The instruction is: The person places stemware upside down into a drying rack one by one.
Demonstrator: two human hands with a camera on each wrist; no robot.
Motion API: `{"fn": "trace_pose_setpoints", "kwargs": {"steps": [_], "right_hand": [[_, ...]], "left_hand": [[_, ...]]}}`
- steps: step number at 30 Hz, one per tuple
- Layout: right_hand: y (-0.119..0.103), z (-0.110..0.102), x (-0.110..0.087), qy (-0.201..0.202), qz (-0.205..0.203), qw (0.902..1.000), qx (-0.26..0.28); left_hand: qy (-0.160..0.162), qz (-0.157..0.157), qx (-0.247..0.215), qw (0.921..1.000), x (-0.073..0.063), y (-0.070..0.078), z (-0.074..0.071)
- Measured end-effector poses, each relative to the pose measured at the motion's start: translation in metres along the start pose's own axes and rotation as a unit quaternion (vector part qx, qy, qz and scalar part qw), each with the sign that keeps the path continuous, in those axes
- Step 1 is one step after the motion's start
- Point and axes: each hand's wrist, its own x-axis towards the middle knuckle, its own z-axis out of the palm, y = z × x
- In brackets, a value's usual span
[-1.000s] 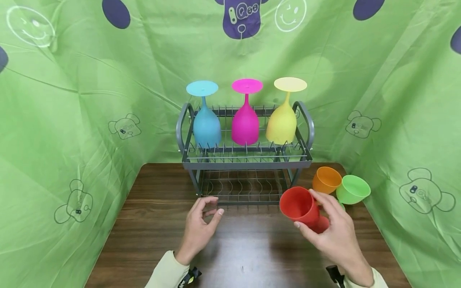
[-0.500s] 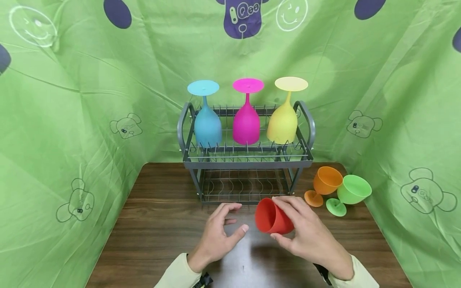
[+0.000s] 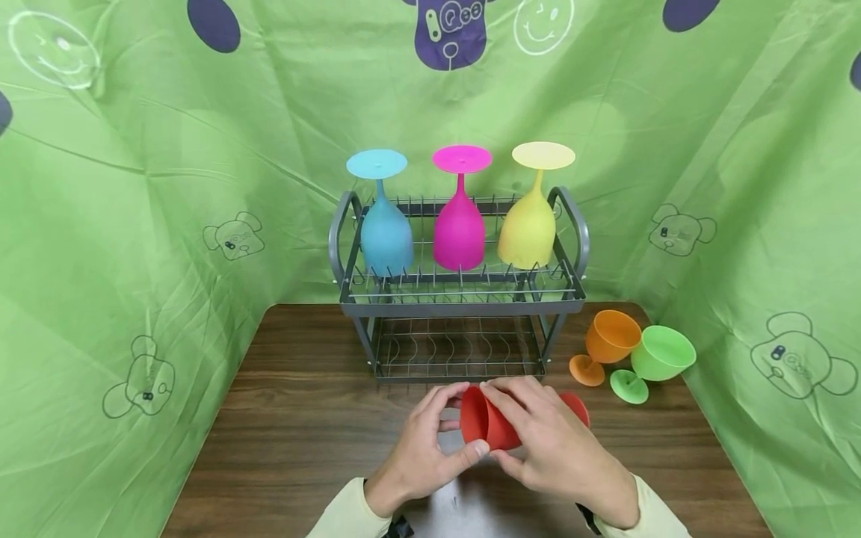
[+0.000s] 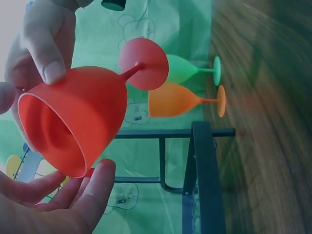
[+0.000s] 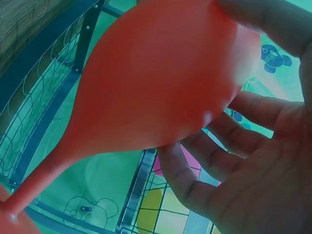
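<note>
A red goblet (image 3: 501,430) lies tilted on its side in the air over the table, its mouth toward my left hand and its foot to the right. My right hand (image 3: 561,448) grips the bowl, thumb on one side and fingers round the other; the right wrist view shows the bowl and stem close up. My left hand (image 3: 430,448) is at the mouth, its fingertips right at the rim. In the left wrist view the left thumb (image 4: 6,97) shows a small gap from the rim.
A grey two-tier dish rack (image 3: 460,306) stands behind the hands. Upside down on its top tier are a blue goblet (image 3: 386,239), a pink goblet (image 3: 460,235) and a yellow goblet (image 3: 528,235). An orange goblet (image 3: 612,340) and a green goblet (image 3: 662,355) stand to the right.
The right hand has carried the red goblet leftward and turned its mouth to the left. My left hand has moved right to meet its rim.
</note>
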Motion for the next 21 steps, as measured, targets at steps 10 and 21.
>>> {"fn": "trace_pose_setpoints", "kwargs": {"steps": [10,21], "right_hand": [[-0.008,0.0068,0.006,-0.034,-0.004,0.999,-0.029],[-0.0085,0.0092,0.0071,-0.024,0.01,0.9996,-0.012]], "left_hand": [[0.011,-0.021,0.008,0.9997,-0.0002,-0.0041,-0.0015],[0.027,-0.052,0.002,0.9983,0.0005,-0.0039,-0.0051]]}}
